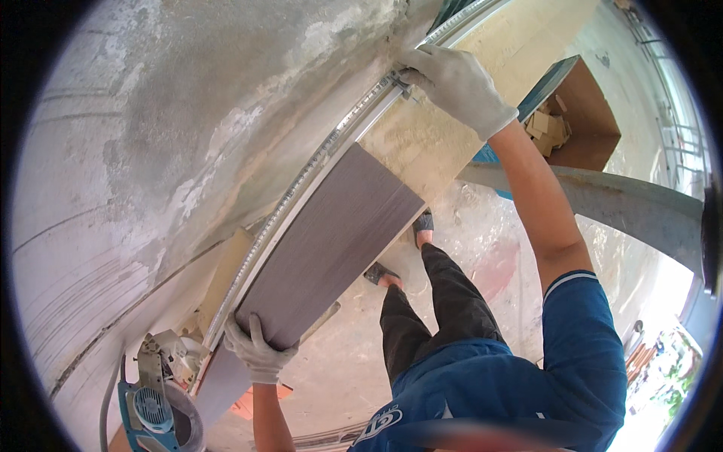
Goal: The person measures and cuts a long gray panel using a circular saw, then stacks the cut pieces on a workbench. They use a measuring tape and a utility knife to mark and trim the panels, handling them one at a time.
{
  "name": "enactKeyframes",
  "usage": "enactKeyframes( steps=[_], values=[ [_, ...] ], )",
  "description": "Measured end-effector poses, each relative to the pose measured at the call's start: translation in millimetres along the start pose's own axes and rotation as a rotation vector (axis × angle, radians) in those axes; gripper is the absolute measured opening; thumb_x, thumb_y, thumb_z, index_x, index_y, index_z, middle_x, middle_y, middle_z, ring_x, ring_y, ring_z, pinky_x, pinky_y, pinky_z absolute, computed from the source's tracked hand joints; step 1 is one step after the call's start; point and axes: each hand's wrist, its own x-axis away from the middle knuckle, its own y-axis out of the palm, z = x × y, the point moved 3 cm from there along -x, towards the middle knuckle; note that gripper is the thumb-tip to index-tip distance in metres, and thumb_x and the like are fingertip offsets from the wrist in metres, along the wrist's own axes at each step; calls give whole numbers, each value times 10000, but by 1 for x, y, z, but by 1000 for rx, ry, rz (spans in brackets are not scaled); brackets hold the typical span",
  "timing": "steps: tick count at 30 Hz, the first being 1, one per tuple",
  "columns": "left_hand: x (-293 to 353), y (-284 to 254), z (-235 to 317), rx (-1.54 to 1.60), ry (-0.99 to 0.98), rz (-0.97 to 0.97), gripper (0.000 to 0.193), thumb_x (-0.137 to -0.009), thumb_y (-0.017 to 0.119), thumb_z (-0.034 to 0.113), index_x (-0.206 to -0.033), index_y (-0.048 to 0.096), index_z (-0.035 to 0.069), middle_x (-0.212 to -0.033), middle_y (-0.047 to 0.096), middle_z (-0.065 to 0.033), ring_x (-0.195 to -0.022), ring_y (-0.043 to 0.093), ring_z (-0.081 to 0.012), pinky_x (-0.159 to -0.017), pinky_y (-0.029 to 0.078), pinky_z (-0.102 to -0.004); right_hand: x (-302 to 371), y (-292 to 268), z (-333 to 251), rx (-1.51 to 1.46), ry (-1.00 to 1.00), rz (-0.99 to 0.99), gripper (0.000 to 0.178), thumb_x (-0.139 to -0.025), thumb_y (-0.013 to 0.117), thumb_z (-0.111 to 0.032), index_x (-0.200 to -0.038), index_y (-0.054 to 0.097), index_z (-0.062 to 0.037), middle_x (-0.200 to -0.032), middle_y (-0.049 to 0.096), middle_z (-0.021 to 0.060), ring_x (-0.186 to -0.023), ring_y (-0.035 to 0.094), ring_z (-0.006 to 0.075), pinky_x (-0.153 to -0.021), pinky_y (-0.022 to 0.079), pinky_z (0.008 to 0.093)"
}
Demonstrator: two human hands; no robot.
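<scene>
A long grey-brown wood-grain board (pixel 331 233) lies on a narrow bench, along a metal rail fence (pixel 290 197) with scale markings. My left hand (pixel 260 350), in a pale work glove, grips the board near the lower left, thumb and fingers on its face and edge. Farther up, my gloved right hand (pixel 459 87) is closed on a small metal stop (pixel 401 84) on the rail, past the board's far end. The glove hides part of that stop. Bare pale plywood (pixel 410 143) shows between the board's end and my right hand.
A blue power saw (pixel 154 410) stands at the lower left, beside wood scraps. At the upper right an open box (pixel 591 113) holds several small offcuts (pixel 548 129). A grey beam (pixel 625 207) crosses at right. A stained wall (pixel 166 135) runs behind the rail.
</scene>
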Motion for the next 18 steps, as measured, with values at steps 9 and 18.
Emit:
enactKeyframes(
  steps=[9, 18],
  values=[
    [-6, 2, 1, -2, 6, 21, 1179, -597, 843, 514, -1587, 271, 223, -1507, 308, -369, -1340, 367, -589, -975, 339, -714, -20, 6, -7, 335, 70, -286, 291, -1028, 540, -383, -1119, 641, -126, -800, 713, 83, -747, 738, 282, -624, 598, 431],
    [-7, 1, 1, 11, 10, -1, 1171, -602, 854, 473, -1578, 278, 181, -1489, 319, -381, -1328, 372, -590, -984, 327, -722, -28, -3, -3, 272, 229, -288, 440, -1012, 500, -553, -1180, 715, -208, -789, 740, 69, -735, 745, 271, -646, 613, 456]
  ],
)
